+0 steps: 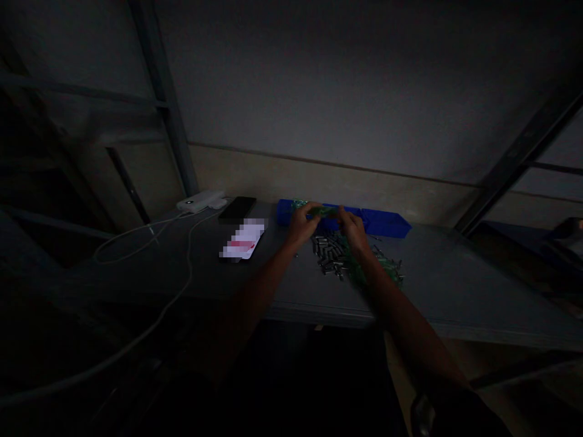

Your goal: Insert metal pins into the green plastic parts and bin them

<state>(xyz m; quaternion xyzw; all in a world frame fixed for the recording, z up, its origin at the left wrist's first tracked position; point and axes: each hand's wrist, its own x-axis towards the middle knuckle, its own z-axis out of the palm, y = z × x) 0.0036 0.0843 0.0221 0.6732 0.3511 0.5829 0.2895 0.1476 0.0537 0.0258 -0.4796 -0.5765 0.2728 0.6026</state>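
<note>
Over the bench, just in front of the blue bins, my left hand point(303, 224) is closed on one end of a thin green piece point(325, 211), perhaps plastic. My right hand point(352, 227) pinches its other end, so the piece spans the gap between both hands. Below and between my forearms lies a pile of small metal pins or screws point(328, 252). More green pieces point(385, 267) lie mixed with metal ones, partly behind my right forearm. Dim light hides their exact kind.
Joined blue bins point(387, 224) stand along the back of the grey bench point(455, 273); the left one holds light green bits point(299, 204). To the left lie a lit phone point(243, 240), a dark phone point(237, 208), and a white power bank point(200, 200) with a trailing cable point(189, 267).
</note>
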